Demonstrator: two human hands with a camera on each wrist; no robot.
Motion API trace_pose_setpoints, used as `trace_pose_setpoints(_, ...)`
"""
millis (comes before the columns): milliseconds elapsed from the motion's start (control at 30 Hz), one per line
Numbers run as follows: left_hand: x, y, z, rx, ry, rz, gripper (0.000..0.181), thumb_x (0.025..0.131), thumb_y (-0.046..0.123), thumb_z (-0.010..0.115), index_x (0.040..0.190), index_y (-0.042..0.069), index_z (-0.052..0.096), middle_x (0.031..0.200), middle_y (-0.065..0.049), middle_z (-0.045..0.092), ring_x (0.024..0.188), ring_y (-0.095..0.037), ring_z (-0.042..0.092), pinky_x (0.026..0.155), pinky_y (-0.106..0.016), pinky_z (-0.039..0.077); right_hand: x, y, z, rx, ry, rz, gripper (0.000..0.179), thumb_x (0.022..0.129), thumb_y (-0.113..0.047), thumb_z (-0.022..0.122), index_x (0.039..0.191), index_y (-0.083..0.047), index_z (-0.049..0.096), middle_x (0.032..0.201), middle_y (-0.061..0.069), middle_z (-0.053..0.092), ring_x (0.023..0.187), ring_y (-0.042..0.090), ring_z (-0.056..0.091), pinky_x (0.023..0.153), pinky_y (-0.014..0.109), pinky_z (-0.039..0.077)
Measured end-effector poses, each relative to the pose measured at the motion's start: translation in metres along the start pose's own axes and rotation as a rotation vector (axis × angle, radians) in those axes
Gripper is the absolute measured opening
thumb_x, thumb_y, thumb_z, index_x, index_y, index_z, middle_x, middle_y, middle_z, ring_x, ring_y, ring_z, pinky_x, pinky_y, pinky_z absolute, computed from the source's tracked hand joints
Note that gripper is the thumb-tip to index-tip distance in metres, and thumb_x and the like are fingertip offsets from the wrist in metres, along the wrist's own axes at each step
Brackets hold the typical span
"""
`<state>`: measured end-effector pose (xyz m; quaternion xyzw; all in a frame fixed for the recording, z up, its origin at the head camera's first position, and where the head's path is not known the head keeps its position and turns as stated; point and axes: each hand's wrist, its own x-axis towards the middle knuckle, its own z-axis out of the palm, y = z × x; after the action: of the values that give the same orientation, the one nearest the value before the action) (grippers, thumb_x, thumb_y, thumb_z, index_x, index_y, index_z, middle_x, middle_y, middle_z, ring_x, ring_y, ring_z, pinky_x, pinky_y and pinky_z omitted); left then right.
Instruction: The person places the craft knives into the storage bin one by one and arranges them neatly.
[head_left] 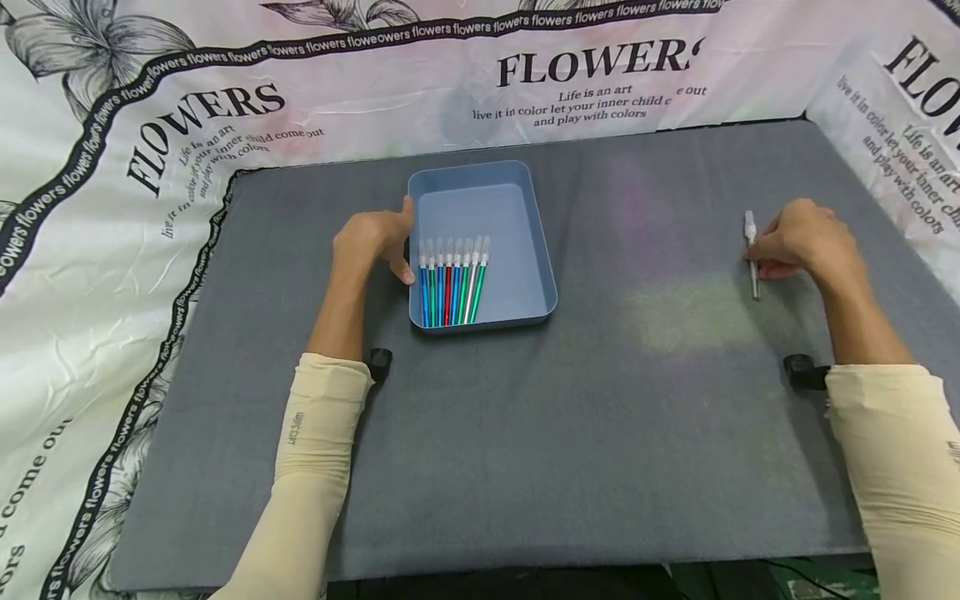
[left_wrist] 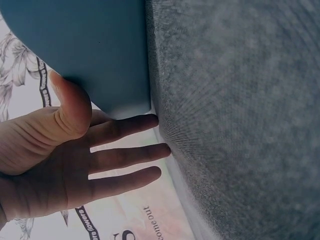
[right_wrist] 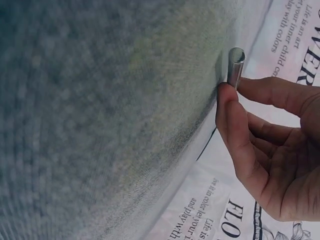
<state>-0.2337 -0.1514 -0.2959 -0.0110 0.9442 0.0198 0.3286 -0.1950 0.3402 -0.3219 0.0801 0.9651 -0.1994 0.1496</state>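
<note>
At the tray's left side, my left hand (head_left: 378, 237) touches the outer wall with its fingers extended. In the left wrist view the thumb (left_wrist: 75, 107) overlaps the tray wall (left_wrist: 100, 55). The blue-grey tray (head_left: 498, 221) holds a row of slim craft knives (head_left: 452, 283) with clear caps and blue, green, red and silver handles. Far to the right, my right hand (head_left: 806, 237) pinches a silver craft knife (head_left: 753, 279) between thumb and fingers, its capped end pointing away from me. The right wrist view shows the round handle end (right_wrist: 235, 65) sticking out past the fingertips.
The table has a grey cloth top (head_left: 570, 450). White sheeting printed with flowers and lettering (head_left: 405, 92) borders the far side, left and right. Dark wrist-camera mounts (head_left: 380, 364) stick out at both sleeve cuffs. A cable (head_left: 802, 579) lies below the front edge.
</note>
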Motion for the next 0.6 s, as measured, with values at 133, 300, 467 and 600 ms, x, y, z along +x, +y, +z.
trace_pose_setpoints(133, -0.001, -0.001, 0.000, 0.003, 0.000, 0.001, 0.126, 0.069, 0.035, 0.079, 0.143, 0.023, -0.022, 0.153, -0.014, 0.002, 0.135, -0.036, 0.016, 0.097, -0.057, 0.031, -0.002, -0.006, -0.001, 0.005, 0.015, -0.030, 0.037, 0.076, -0.028, 0.068, 0.097, 0.003, 0.068, 0.060, 0.004, 0.067, 0.058, 0.019, 0.066, 0.073, 0.051, 0.039)
trace_pose_setpoints(300, -0.002, -0.001, 0.000, 0.002, 0.009, 0.006, 0.126, 0.069, 0.035, 0.079, 0.143, 0.022, -0.022, 0.153, -0.014, 0.003, 0.135, -0.037, 0.016, 0.097, -0.057, 0.030, -0.005, -0.019, -0.003, 0.059, 0.007, -0.063, 0.041, 0.080, -0.027, 0.064, 0.106, 0.005, 0.064, 0.064, 0.005, 0.068, 0.061, 0.019, 0.067, 0.077, 0.052, 0.039)
trace_pose_setpoints(467, -0.002, 0.000, 0.000, -0.013, 0.011, -0.002, 0.126, 0.068, 0.034, 0.080, 0.144, 0.024, -0.020, 0.153, -0.014, 0.003, 0.135, -0.037, 0.016, 0.095, -0.057, 0.032, -0.011, -0.042, -0.007, 0.155, -0.029, -0.104, 0.045, 0.083, -0.026, 0.063, 0.111, 0.008, 0.059, 0.067, 0.004, 0.069, 0.062, 0.017, 0.067, 0.079, 0.048, 0.044)
trace_pose_setpoints(600, -0.002, 0.000, 0.000, -0.016, 0.012, -0.012, 0.126, 0.068, 0.035, 0.080, 0.144, 0.024, -0.020, 0.153, -0.014, 0.003, 0.135, -0.037, 0.017, 0.095, -0.057, 0.032, -0.018, -0.065, -0.006, 0.266, -0.060, -0.153, 0.042, 0.085, -0.020, 0.062, 0.112, 0.011, 0.056, 0.072, 0.004, 0.068, 0.062, 0.017, 0.066, 0.063, 0.033, 0.053)
